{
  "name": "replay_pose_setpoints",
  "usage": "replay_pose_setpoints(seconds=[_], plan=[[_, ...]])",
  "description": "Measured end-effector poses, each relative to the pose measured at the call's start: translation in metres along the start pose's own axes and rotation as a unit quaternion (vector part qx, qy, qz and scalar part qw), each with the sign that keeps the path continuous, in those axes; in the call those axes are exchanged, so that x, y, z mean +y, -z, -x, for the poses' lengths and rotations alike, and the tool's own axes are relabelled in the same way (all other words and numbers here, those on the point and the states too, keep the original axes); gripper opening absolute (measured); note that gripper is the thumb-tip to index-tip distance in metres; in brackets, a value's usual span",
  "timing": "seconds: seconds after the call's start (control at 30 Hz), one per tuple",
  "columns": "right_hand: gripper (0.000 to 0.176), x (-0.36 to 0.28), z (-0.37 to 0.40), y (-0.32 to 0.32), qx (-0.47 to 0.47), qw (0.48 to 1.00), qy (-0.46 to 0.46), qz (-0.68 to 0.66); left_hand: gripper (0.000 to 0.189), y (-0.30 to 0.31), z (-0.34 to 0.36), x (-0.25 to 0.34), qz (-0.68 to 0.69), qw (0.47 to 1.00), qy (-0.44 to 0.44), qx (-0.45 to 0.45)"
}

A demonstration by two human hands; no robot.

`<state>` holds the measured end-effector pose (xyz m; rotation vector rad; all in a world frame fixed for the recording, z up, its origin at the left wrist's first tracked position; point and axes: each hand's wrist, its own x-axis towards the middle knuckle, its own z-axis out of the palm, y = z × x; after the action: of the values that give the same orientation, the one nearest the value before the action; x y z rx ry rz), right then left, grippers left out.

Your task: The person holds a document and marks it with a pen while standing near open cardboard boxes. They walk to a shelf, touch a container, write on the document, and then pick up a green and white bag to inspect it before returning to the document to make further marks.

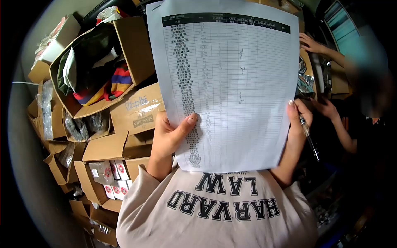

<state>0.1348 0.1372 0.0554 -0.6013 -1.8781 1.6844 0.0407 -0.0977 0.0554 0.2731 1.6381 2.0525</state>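
Note:
A printed inventory sheet (260, 128) with a ruled table and a few handwritten marks is held up in front of my chest. Its top left corner has a staple. My left hand (173, 134) grips the lower left edge, thumb on the printed side and the other fingers hidden behind. At the right edge, my right hand (298, 120) pinches the paper with the thumb in front. A pen (309, 139) also sits in that hand, its tip pointing down past my fingers.
An open cardboard box (138, 45) with dark and striped cloth stands at the left. Below it, another box (87, 182) holds several small white packages (120, 169). More cartons are stacked around. At the right, another person's hands (326, 108) are near a screen (349, 29).

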Motion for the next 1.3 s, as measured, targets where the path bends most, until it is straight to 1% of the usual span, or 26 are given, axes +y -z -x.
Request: replay_pose_setpoints(seconds=[0.1, 0.2, 0.3, 0.37, 0.4, 0.5, 0.53, 0.67, 1.07, 1.17, 1.3], plan=[[0.028, -0.010, 0.009, -0.001, -0.006, 1.000, -0.001, 0.002, 0.018, 0.008, 0.007, 0.002, 0.003, 1.000, 0.017, -0.025], [0.031, -0.012, 0.016, -0.001, 0.024, 0.999, 0.019, 0.022, 0.019, 0.009, 0.009, 0.007, 0.033, 0.997, 0.043, -0.047], [0.029, -0.011, 0.019, 0.001, 0.049, 0.997, 0.049, 0.015, 0.019, 0.002, 0.011, 0.008, 0.028, 0.999, 0.022, -0.030], [0.029, -0.015, 0.022, -0.001, 0.070, 0.996, 0.061, 0.015, 0.020, -0.003, 0.012, 0.012, 0.036, 0.999, 0.029, -0.022], [0.029, -0.019, 0.022, -0.001, 0.072, 0.994, 0.077, 0.040, 0.021, -0.004, 0.012, 0.014, 0.040, 0.999, 0.031, -0.017], [0.029, -0.017, 0.024, 0.002, 0.085, 0.993, 0.084, 0.020, 0.022, -0.001, 0.010, 0.015, 0.034, 0.998, 0.036, -0.043], [0.029, -0.020, 0.024, -0.002, 0.091, 0.991, 0.096, 0.022, 0.024, -0.003, 0.011, 0.015, 0.028, 0.999, 0.040, -0.025], [0.031, -0.017, 0.023, 0.001, 0.103, 0.987, 0.105, 0.061, 0.027, -0.003, 0.010, 0.014, 0.026, 0.999, 0.022, -0.029], [0.033, -0.016, 0.024, -0.003, 0.120, 0.986, 0.114, 0.037, 0.028, -0.001, 0.014, 0.011, 0.016, 0.999, -0.008, -0.027], [0.033, -0.014, 0.027, -0.002, 0.129, 0.985, 0.105, 0.038, 0.027, -0.006, 0.015, 0.017, 0.019, 1.000, -0.002, -0.016], [0.033, -0.015, 0.029, -0.004, 0.137, 0.984, 0.110, 0.041, 0.025, -0.002, 0.013, 0.010, 0.051, 0.998, 0.014, -0.026]])
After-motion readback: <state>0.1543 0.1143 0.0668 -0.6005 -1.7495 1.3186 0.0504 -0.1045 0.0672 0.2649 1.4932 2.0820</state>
